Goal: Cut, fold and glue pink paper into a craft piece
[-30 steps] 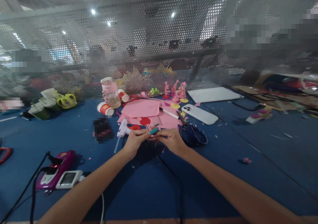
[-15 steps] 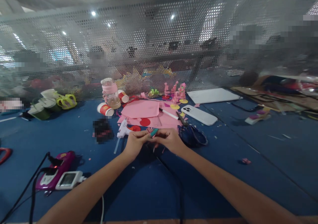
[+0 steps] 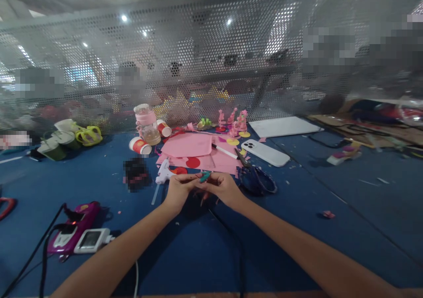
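The left hand (image 3: 179, 188) and the right hand (image 3: 224, 187) meet in the middle of the blue table (image 3: 297, 227), a little above its surface, with the fingertips touching each other. Together they pinch a small teal piece (image 3: 205, 176), which sticks out between the fingers and points up and to the right. Both hands are closed on this piece; what kind of object it is cannot be told, because it is small and blurred.

Just beyond the hands lie pink paper sheets (image 3: 191, 146) with red paper circles (image 3: 192, 162) on them. A white glue gun (image 3: 164, 173) lies just left of the hands, near the left fingers. Dark scissors (image 3: 253, 174) lie just right of the right hand, with the blades pointing away. A white phone (image 3: 265, 152) lies face down farther to the right, and a white pen (image 3: 224, 150) rests on the pink paper. Small pink figures (image 3: 236, 122) stand at the far edge, close to the perforated metal screen (image 3: 211, 60). Red and white paper cups (image 3: 140, 145) lie on their side to the far left of the paper. Near the person, at the left, a purple device (image 3: 74, 227) with black cables lies on the table
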Available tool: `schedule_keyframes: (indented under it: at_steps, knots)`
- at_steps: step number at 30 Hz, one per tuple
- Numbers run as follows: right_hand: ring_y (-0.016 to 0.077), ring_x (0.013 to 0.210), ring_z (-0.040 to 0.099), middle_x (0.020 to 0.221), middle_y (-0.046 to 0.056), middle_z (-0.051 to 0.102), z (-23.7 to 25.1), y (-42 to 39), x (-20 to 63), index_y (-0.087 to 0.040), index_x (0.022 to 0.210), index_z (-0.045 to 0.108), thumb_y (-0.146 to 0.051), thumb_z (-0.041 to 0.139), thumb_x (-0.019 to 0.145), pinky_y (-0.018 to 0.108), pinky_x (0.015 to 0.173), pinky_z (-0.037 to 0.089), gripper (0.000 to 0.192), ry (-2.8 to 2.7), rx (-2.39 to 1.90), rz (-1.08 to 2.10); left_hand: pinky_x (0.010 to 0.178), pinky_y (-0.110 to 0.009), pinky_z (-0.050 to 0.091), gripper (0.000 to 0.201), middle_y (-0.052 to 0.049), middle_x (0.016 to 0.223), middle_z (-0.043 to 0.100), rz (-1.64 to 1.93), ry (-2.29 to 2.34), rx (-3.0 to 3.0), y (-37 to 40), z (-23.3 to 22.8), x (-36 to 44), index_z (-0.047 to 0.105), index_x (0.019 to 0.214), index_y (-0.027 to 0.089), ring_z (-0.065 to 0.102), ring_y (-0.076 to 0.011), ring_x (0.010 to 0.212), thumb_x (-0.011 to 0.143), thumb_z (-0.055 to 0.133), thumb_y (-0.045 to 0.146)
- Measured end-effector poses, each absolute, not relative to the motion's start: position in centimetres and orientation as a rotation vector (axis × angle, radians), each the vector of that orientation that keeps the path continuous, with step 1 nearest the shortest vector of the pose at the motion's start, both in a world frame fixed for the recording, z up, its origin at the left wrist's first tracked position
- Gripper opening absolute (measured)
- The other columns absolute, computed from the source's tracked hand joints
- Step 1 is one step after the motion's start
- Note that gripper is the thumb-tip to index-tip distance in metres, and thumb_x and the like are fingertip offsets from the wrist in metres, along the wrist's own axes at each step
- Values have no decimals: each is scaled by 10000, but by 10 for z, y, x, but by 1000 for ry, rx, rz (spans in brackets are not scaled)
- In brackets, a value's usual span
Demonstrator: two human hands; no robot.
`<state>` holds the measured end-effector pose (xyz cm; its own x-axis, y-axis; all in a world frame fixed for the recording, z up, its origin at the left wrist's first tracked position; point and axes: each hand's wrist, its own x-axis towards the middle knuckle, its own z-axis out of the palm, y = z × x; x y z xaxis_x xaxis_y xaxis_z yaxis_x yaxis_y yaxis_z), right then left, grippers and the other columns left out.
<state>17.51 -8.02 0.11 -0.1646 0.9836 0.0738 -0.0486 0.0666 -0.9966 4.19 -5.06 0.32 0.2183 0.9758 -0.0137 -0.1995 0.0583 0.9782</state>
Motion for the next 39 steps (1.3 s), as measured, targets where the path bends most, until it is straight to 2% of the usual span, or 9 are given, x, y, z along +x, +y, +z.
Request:
schedule_keyframes:
  at_steps: [3, 10, 24, 27, 31, 34, 39]
  knots:
    - [137, 450, 609, 651, 54, 673, -1, -80, 176, -128, 754, 638, -496, 638, 614, 149, 265, 320, 394, -1361, -1094, 1278, 452, -216, 412, 153, -29, 575, 669, 1109, 916, 1118, -51, 4, 42, 701, 574, 155, 537, -116, 483, 441, 749, 215]
    - [142, 457, 620, 673, 81, 683, -4, -79, 176, -125, 662, 610, -532, 576, 657, 150, 269, 340, 409, -1396, -1175, 1217, 570, -205, 429, 146, -15, 593, 670, 1127, 833, 1143, -50, 1, 41, 699, 592, 157, 562, -107, 556, 529, 734, 284]
    - [144, 462, 623, 653, 78, 681, -5, -79, 179, -129, 646, 614, -512, 554, 697, 148, 274, 337, 391, -1491, -1086, 1193, 555, -203, 416, 244, 1, 529, 640, 1087, 829, 1069, -48, 2, 41, 677, 541, 151, 543, -92, 504, 447, 781, 350]
    - [158, 479, 629, 629, 59, 679, -9, -79, 181, -150, 636, 627, -505, 558, 704, 177, 300, 387, 368, -1498, -1042, 1152, 568, -210, 426, 248, -10, 582, 661, 1040, 799, 1063, -47, 1, 40, 696, 589, 153, 558, -100, 535, 458, 780, 345]
    - [178, 475, 619, 559, 29, 661, -10, -78, 181, -193, 598, 652, -522, 611, 647, 269, 426, 495, 335, -1442, -991, 1032, 592, -238, 445, 239, -33, 618, 672, 976, 752, 1111, -48, 0, 39, 707, 615, 149, 576, -122, 560, 504, 759, 353]
    - [179, 467, 606, 515, 8, 640, -8, -77, 182, -220, 597, 674, -549, 635, 598, 295, 478, 510, 332, -1409, -980, 952, 651, -274, 462, 205, -56, 653, 683, 910, 738, 1148, -51, 0, 40, 708, 604, 148, 605, -164, 634, 502, 764, 317]
    - [178, 457, 586, 477, 14, 626, -4, -76, 185, -208, 520, 670, -570, 655, 544, 280, 468, 480, 363, -1426, -960, 900, 837, -315, 435, 228, -92, 903, 688, 861, 647, 1178, -57, 1, 42, 719, 720, 178, 564, -248, 1001, 520, 763, 277]
